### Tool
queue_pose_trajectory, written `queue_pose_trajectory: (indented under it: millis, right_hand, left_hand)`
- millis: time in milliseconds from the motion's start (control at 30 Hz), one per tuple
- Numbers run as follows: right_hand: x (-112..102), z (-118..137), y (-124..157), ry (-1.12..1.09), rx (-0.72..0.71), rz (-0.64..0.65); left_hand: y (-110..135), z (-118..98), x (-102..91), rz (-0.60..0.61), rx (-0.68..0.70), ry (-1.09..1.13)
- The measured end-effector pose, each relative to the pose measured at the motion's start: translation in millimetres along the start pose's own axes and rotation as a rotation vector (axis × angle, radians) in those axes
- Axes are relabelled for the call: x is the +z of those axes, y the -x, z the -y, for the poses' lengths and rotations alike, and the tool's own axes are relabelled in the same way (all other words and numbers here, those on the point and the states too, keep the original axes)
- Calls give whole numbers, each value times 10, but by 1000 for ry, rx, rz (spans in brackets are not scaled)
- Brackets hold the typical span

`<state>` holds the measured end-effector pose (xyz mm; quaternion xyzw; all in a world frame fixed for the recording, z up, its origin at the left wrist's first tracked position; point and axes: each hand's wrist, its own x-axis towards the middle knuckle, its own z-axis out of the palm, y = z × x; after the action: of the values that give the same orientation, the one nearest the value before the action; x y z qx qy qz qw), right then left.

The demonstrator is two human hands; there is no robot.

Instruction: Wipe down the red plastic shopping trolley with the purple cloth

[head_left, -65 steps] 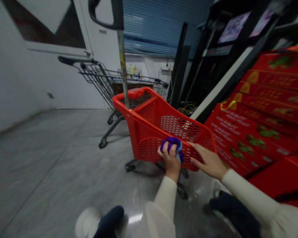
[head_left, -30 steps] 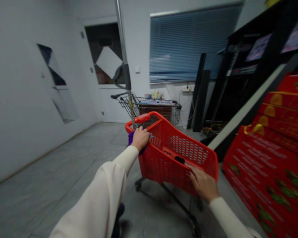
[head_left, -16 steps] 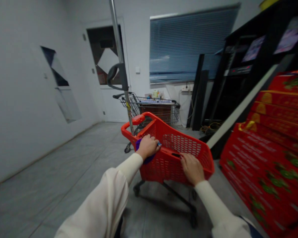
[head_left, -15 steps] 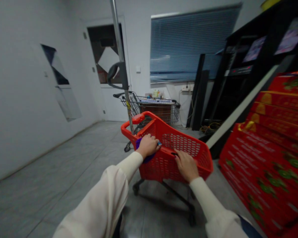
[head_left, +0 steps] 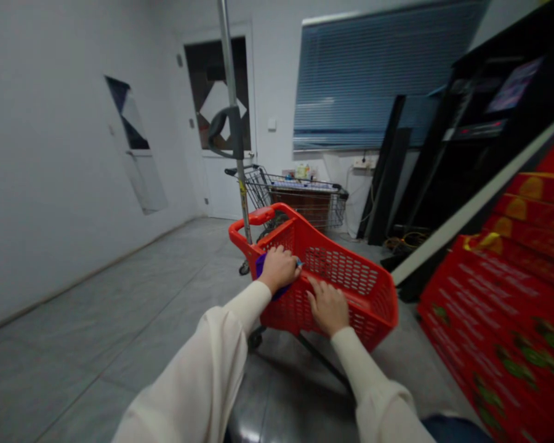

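Observation:
A red plastic shopping cart with perforated sides stands before me, its handle toward the left. My left hand is closed over the cart's near rim, on a purple cloth-like piece that hangs outside the basket. A small blue bit shows at its fingertips; what it is I cannot make out. Just to the right, my right hand lies against the near side, with fingers stretched toward the rim and thumb apart. Nothing shows in that hand.
A metal pole with a grey grip rises by the cart handle. Behind stands a wire shopping cart with things in it. Red cartons are stacked at the right, beside a leaning white board and a black rack.
My right hand has moved left along the rim, closer to my left hand. The small black thing at its fingertips no longer shows. The view has turned slightly left.

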<state>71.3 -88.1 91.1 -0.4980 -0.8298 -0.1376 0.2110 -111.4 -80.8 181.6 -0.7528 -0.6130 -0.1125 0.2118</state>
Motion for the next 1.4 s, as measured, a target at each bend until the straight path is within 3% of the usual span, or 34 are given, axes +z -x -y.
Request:
queue_pose_trajectory:
  millis: [100,267,333,400,500,633,767,900,1000,1200,1267,1400]
  right_hand:
    - [-35,-42,6,7,-7,28]
    - [-68,-66,8,12,2,46]
    - [-61,-47,9,1,5,32]
    - [-52,-20,11,-11,19,12]
    - [-55,22,11,-25,64,-7]
    - [-96,43,6,-36,98,17]
    - [-120,18,4,-32,87,40]
    - [-99,-12,16,-37,78,32]
    - [-79,-10,26,-49,71,22]
    - [-109,6,10,-55,77,39]
    - [-142,-31,29,-49,70,60]
    - [-193,-169,162,-25,120,62]
  left_hand:
    - [-39,-47,-34,44,79,14]
    - [-58,400,-189,21,65,-21]
    - [-22,474,-191,1,29,-3]
    - [19,389,-139,-7,-13,-1]
    - [62,62,-9,-32,-64,-7]
    - [59,-227,72,-24,15,41]
    - [-74,52,-38,56,78,25]
    - [-208,434,-136,56,-116,-38]
    - [-202,347,-86,35,-153,-43]
    - [-85,-299,97,20,-23,48]
    - [-102,-275,69,42,16,56]
    - [-184,145,-75,81,-42,-3]
